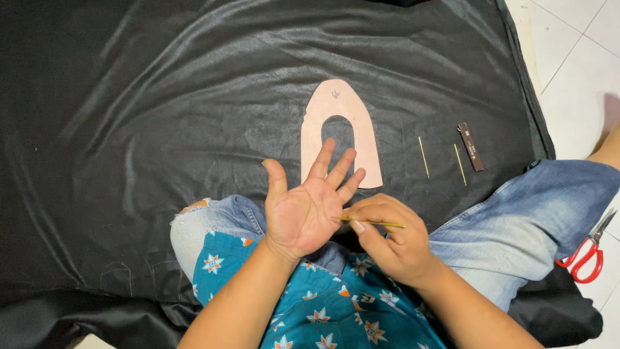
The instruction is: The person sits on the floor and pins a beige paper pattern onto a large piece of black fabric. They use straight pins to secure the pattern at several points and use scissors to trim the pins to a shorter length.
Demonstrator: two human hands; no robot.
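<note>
My left hand (306,203) is held up flat, palm facing me, fingers spread, holding nothing. My right hand (386,238) pinches a thin yellow stick (381,224) and presses its tip against the edge of my left palm. Just beyond my fingers, a pale pink arch-shaped paper pattern (363,132) lies flat on a shiny black fabric (161,116) spread over the floor. Part of the pattern's lower left leg is hidden behind my left fingers.
Two more thin yellow sticks (423,157) (460,165) and a small dark brown flat bar (471,147) lie on the fabric right of the pattern. Red-handled scissors (589,255) rest on the white tiled floor (581,58) at the right. My knees in jeans frame the hands.
</note>
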